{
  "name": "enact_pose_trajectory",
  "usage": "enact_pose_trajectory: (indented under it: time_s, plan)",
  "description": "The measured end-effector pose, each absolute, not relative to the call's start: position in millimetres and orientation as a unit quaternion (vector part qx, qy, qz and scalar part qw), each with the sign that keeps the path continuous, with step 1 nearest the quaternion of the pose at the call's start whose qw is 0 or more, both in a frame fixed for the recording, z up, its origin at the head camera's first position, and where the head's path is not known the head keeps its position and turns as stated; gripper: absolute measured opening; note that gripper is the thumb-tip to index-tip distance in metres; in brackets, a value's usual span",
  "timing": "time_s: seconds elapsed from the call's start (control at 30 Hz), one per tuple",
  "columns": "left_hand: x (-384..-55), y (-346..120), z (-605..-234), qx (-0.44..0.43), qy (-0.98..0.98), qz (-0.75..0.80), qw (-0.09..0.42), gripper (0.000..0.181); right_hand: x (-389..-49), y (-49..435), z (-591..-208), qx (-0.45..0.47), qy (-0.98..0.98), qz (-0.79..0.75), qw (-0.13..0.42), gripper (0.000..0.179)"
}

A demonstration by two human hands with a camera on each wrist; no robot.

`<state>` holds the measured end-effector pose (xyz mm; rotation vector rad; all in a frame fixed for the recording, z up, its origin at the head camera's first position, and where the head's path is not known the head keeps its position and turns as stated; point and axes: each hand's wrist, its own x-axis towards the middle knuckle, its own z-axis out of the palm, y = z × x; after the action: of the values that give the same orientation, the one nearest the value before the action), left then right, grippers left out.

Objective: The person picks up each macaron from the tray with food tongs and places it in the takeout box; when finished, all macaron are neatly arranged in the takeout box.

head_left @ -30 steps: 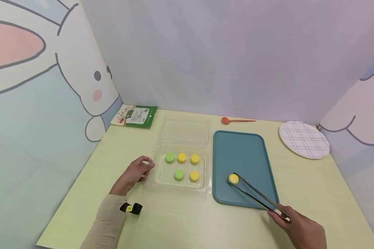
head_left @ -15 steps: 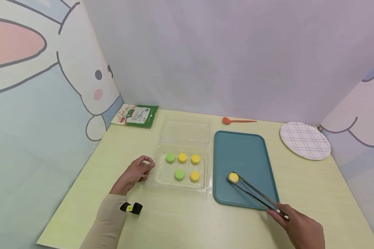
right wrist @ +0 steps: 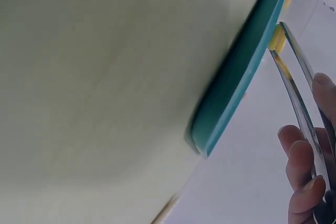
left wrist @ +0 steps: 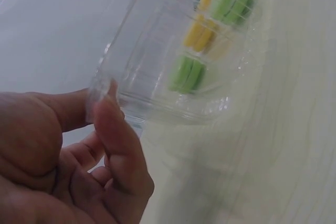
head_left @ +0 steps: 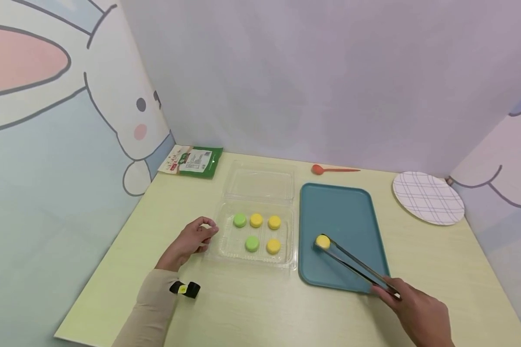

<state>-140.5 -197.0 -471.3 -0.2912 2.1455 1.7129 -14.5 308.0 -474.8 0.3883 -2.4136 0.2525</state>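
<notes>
My left hand (head_left: pixel 191 242) pinches the left edge of a clear plastic clamshell box (head_left: pixel 230 255) between thumb and forefinger, as the left wrist view shows closely. The box lies with its lid (head_left: pixel 260 180) folded back. In it sit several macarons, among them a green macaron (head_left: pixel 252 243) and a yellow macaron (head_left: pixel 273 246). My right hand (head_left: pixel 418 308) grips metal tongs (head_left: pixel 360 270) near their rear end. Between the tong tips is a yellow macaron (head_left: pixel 322 242), over the left part of a teal tray (head_left: pixel 338 207). In the right wrist view the macaron (right wrist: pixel 276 39) shows above the tray's rim.
Behind the tray lies a red spoon (head_left: pixel 335 169). A checked oval plate (head_left: pixel 428 197) rests at the back right. At the back left is a green and white packet (head_left: pixel 191 161), near the wall with a rabbit drawing (head_left: pixel 143 115).
The tongs with the yellow macaron have moved slightly left and away from me over the tray. My left hand keeps its hold on the box. The head view has shifted a little.
</notes>
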Motion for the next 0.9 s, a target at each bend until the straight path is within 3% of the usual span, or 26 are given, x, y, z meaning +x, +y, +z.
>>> enact_pose_trajectory:
  time_s: [0.27,0.6,0.9]
  plan:
    - [-143,-196,-473,-0.103,0.766,0.607,0.187,0.02,-24,306,-464,0.157,-0.921,0.11,0.338,0.066]
    - [-143,-196,-471,-0.111,0.771,0.599,0.187,0.021,-42,297,-452,0.177,-0.894,0.114,0.396,0.065]
    - [-142,-197,-471,-0.108,0.767,0.604,0.189,0.022,-59,276,-447,0.225,-0.877,0.129,0.404,0.064]
